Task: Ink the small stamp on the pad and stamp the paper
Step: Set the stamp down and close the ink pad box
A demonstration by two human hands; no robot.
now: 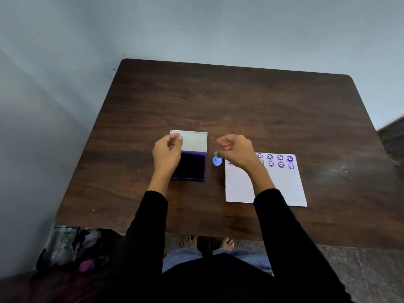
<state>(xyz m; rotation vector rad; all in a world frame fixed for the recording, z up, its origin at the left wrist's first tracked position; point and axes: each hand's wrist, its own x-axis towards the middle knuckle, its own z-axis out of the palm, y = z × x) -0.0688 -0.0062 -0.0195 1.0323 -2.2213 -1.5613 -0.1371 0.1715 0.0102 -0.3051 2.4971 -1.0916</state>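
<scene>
Small pale-blue round plastic stamp (217,160) upright mid-bench, just under right hand (235,150), loosely curled, empty; left hand (167,153) likewise, over open purple ink pad (189,166).

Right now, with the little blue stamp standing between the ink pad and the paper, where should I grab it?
Pinch the thin stem at the top of the stamp, coming straight down from above. It stands upright on its wide round base, so the stem is the narrow part facing up.

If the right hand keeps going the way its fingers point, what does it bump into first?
Probably the open ink pad. The right hand points leftward, above the small blue stamp, though its height is unclear.
</scene>
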